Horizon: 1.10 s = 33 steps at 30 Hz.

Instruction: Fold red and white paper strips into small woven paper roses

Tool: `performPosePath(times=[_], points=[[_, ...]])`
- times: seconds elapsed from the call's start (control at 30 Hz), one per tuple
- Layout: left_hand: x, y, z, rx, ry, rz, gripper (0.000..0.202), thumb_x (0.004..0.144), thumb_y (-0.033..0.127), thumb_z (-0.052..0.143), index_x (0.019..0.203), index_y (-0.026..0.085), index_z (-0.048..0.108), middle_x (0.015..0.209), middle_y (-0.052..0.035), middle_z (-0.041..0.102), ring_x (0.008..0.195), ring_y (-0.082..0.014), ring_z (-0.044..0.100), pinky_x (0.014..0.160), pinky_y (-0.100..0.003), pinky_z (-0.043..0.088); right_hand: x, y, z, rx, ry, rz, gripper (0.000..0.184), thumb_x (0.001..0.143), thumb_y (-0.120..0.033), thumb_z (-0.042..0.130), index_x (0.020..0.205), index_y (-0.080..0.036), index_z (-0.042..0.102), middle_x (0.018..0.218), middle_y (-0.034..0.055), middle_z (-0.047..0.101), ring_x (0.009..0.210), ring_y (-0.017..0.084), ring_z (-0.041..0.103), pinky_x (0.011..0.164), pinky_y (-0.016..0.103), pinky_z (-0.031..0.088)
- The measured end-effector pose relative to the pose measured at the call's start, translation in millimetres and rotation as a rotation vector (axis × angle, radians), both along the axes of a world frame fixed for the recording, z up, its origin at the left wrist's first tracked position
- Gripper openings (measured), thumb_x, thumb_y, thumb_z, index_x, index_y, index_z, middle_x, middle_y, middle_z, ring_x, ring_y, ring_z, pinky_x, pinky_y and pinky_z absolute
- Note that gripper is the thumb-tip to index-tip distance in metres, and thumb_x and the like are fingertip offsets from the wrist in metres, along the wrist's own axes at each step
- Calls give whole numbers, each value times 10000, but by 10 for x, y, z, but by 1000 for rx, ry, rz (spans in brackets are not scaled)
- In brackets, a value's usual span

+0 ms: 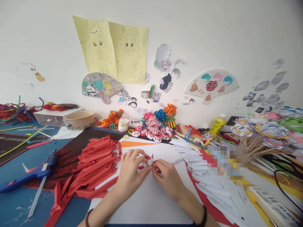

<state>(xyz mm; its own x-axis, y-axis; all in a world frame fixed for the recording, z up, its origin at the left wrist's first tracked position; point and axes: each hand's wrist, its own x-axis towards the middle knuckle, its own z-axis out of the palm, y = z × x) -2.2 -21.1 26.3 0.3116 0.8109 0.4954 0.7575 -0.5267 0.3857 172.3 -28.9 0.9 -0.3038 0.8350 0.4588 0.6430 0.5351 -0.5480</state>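
Observation:
Both hands meet over a white sheet (151,201) at the table's front. My left hand (131,168) and my right hand (167,176) pinch the same small red-and-white folded paper piece (148,160) between their fingertips, fingers curled round it. A heap of folded red paper strips (99,164) lies just left of my left hand. A heap of folded white paper strips (201,167) lies to the right of my right hand. Several finished red-and-white paper balls (153,135) sit in a row behind the sheet.
A blue glue gun (35,173) lies at the left. Further back stand a bowl (79,118), a small bottle (123,123), paper flowers (161,116) and a yellow glue bottle (216,125). Paper roses on sticks (260,132) fill the right. Drawings hang on the wall.

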Motion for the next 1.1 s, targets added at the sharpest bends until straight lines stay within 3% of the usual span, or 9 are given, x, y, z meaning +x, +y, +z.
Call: performPosePath(times=[0.13, 0.43, 0.7, 0.9, 1.0, 1.1], points=[[10, -5, -13, 46, 16, 19, 110, 851, 306, 613, 766, 239, 629, 1119, -14, 617, 1026, -237, 488, 853, -413, 322, -31, -27, 2, 14, 21, 22, 177, 905, -107, 468, 767, -180, 553, 741, 9, 572, 655, 140, 551, 627, 243, 447], [-31, -26, 58, 164, 175, -15, 107, 892, 209, 530, 806, 208, 594, 1185, -34, 583, 1073, -247, 483, 912, -456, 283, 25, -31, 182, -25, -78, 109, 176, 905, -74, 451, 786, -192, 502, 788, 1, 543, 698, 138, 527, 647, 246, 438], [-44, -21, 107, 135, 211, -55, 127, 887, 177, 529, 775, 201, 586, 1163, -32, 588, 1054, -242, 485, 936, -475, 253, 88, -11, 238, -50, -98, 205, 169, 880, -51, 483, 796, -194, 519, 787, -13, 529, 722, 129, 506, 660, 235, 420], [-99, 36, 116, 44, 92, -127, 30, 870, 259, 596, 870, 241, 620, 1106, -15, 592, 996, -216, 495, 832, -368, 350, 98, 17, 194, -18, -9, 108, 163, 895, -76, 462, 797, -190, 525, 787, 3, 549, 719, 141, 527, 674, 253, 437], [-143, 59, 152, 47, 18, -153, 128, 867, 289, 609, 993, 275, 622, 1118, -24, 586, 1012, -215, 497, 830, -345, 366, 126, 35, 182, 31, 56, 56, 156, 915, -98, 438, 844, -192, 539, 820, 18, 561, 755, 153, 543, 708, 270, 450], [-166, 63, 175, 75, -3, -137, 112, 889, 307, 579, 986, 266, 616, 1090, -29, 596, 991, -216, 501, 825, -345, 366, 142, 28, 191, 67, 106, 70, 149, 931, -124, 426, 875, -198, 543, 856, 27, 571, 788, 158, 556, 734, 278, 459]])
